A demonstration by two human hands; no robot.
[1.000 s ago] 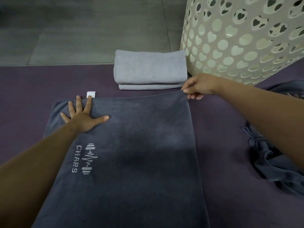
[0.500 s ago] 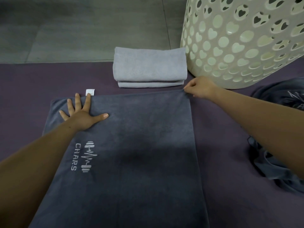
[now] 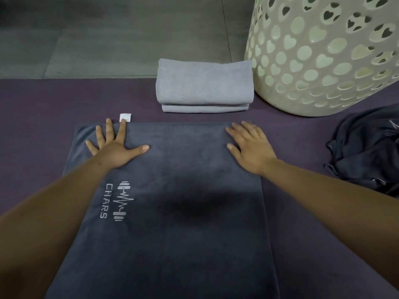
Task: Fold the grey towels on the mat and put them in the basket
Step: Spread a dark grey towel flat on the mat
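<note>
Hands are lying flat on a dark grey rectangular towel [image 3: 172, 212] that is spreading lengthwise over the purple mat [image 3: 32, 117]. The left hand [image 3: 112, 145] is pressing down near the towel's far left corner, its fingers straight and fanned wide, with the middle fingertip reaching the small white care tag [image 3: 125, 117] that is sticking out past the far edge. The right hand [image 3: 250, 145] is resting palm down near the far right corner, fingers straight and loosely together, gripping nothing. Pale embroidered lettering reading CHARS, with a dumbbell and pulse-line logo [image 3: 117, 200], is showing on the towel's left part, just behind the left wrist. Beyond the towel's far edge, apart from it, a light grey folded towel [image 3: 205, 85] is sitting on the mat in a neat stacked bundle. Just beside that bundle on the right, a cream plastic basket with heart-shaped cut-outs [image 3: 323, 57] is standing upright on the mat. At the right edge of the view a dark grey crumpled towel [image 3: 367, 152] is lying in a heap on the mat, well apart from the hands. Grey floor tiles [image 3: 108, 35] are showing beyond the mat's far edge
</note>
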